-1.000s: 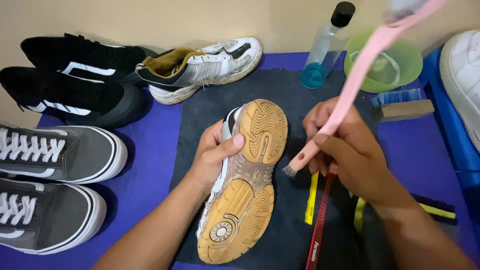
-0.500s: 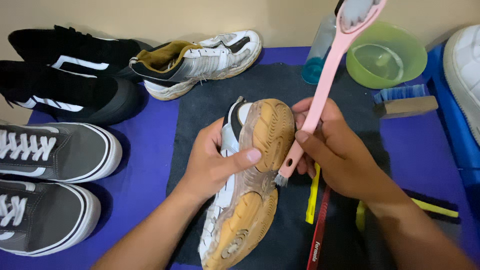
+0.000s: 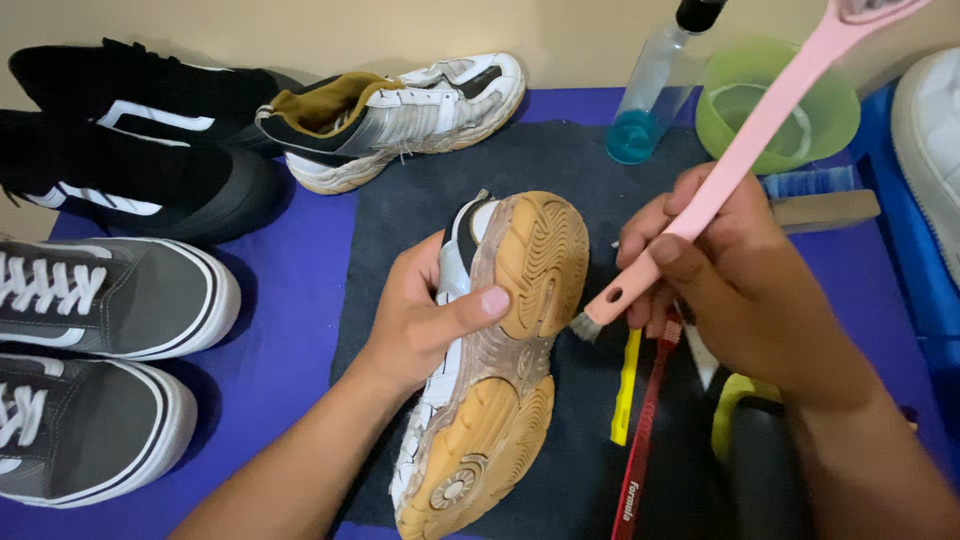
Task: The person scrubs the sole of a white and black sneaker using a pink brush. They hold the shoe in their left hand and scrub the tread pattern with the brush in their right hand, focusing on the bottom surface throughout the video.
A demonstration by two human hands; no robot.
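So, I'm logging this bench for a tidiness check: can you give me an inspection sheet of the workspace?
Surface: purple table cover with a dark mat on it.
Job's things: shoe sole up, gripped by left hand; pink brush in right hand, small bristle end beside the sole.
Clutter: matching shoe, two black shoes, two grey shoes, bottle, green bowl, wooden brush, yellow and red tools.
Grippers: both hands closed on their things.
Cables: nothing seen.
Surroundings: beige wall; white shoe at right edge.
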